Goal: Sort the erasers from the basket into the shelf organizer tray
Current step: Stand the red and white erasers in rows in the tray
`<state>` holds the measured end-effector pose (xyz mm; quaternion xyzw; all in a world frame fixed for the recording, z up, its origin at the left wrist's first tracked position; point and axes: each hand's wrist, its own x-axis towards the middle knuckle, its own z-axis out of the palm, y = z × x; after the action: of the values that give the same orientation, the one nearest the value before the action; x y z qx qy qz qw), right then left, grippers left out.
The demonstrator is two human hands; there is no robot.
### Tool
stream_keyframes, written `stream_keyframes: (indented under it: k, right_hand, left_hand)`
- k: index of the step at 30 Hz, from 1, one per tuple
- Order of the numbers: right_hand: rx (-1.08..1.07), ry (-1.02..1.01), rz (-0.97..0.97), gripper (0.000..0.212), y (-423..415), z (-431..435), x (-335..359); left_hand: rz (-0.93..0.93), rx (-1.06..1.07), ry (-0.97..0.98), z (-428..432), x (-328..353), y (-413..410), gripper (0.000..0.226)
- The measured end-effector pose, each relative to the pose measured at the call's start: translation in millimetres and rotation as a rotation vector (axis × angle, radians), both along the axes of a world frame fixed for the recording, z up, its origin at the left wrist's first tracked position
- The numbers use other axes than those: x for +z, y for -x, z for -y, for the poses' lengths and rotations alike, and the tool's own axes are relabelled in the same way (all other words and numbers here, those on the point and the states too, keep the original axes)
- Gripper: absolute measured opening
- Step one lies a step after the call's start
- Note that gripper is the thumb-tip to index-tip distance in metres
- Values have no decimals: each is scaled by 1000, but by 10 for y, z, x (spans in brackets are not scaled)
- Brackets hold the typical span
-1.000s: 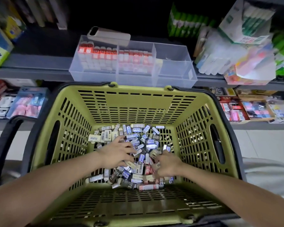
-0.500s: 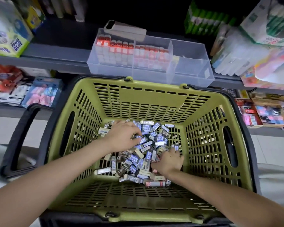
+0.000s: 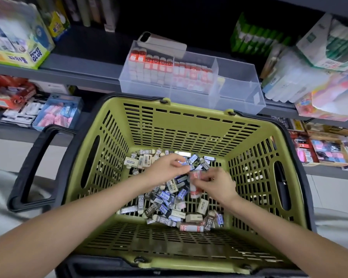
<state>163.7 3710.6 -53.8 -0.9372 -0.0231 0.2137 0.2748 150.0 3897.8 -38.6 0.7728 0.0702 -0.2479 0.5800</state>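
Two hands in basket (image 3: 179, 125) | left hand (image 3: 166, 170) pinches blue eraser (image 3: 183, 165) at fingertips | right hand (image 3: 216, 184) pinches red-white eraser (image 3: 196, 175) above pile (image 3: 165, 199)

Left grip (image 3: 165, 169) and right grip (image 3: 217, 184) are bare hands on bare forearms; pale grey garment cloth (image 3: 0, 197) shows near left and right.

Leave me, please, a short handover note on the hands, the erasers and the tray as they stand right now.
Left hand: pinches a blue-sleeved eraser above the heap.
Right hand: grips red-and-white erasers.
Olive-green slotted plastic basket: holds a mixed heap of loose erasers.
Clear plastic organizer tray on the grey shelf: two left compartments packed with rows of red-topped erasers, right compartment nearly bare.
Left to do: shelve the held ones, then sort the heap.
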Motion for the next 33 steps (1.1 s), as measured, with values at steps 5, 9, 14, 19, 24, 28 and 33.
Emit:
stream_keyframes:
  k: [5, 9, 14, 19, 24, 28, 33]
  right_hand:
    - [138, -496, -152, 20, -33, -188, 351]
    - [163, -538, -248, 9, -51, -110, 251]
    - [663, 54, -224, 40, 258, -293, -249]
    - [678, 158, -260, 30, 354, -510, -409]
    - [-51, -533, -623, 18, 95, -270, 5]
    - [-127, -691, -582, 36, 132, -259, 141]
    - [257, -366, -575, 29, 197, -116, 59]
  left_hand:
    - [-458, 220, 719, 190, 0, 31, 32]
    - [-483, 387, 499, 104, -29, 38, 25]
    - [-368, 439, 281, -98, 28, -35, 5]
    - [-339, 374, 183, -140, -5, -1, 23]
    - [-318, 420, 44, -84, -92, 63, 93]
    - [-309, 378, 236, 95, -85, 108, 91]
    - [-333, 457, 249, 106, -147, 134, 33]
